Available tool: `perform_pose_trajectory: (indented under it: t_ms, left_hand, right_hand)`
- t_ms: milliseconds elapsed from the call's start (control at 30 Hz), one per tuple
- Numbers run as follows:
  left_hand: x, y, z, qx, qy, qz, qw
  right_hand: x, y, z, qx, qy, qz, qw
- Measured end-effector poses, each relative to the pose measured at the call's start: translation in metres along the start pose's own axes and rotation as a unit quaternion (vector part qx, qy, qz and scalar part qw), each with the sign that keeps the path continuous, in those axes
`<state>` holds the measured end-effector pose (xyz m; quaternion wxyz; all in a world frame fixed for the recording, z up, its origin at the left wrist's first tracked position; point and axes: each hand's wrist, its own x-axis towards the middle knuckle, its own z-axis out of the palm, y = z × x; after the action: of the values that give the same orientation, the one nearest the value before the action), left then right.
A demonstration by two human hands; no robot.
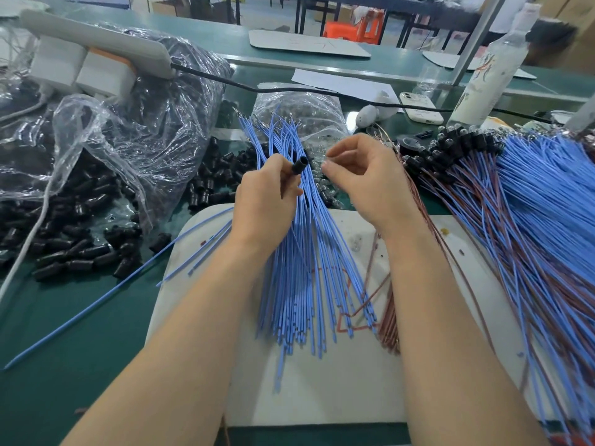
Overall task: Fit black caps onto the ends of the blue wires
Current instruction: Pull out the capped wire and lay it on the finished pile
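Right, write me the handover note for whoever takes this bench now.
Left hand: grips one black cap.
Right hand: fingers pinched beside the cap; what they hold is too blurred to tell.
Uncapped blue wires fan across the white board; loose caps lie left.
Done: capped wires heaped at right. Left: the whole fan.
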<state>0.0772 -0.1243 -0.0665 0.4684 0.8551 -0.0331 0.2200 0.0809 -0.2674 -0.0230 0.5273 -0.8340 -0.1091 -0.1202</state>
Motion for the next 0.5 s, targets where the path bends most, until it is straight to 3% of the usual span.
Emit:
perform_pose_trajectory:
  t_ms: [500]
  left_hand:
    - [0.001, 0.003, 0.000, -0.052, 0.017, 0.011, 0.998]
  right_hand:
    - [-0.006, -0.023, -0.001, -0.022, -0.001, -0.078, 0.997]
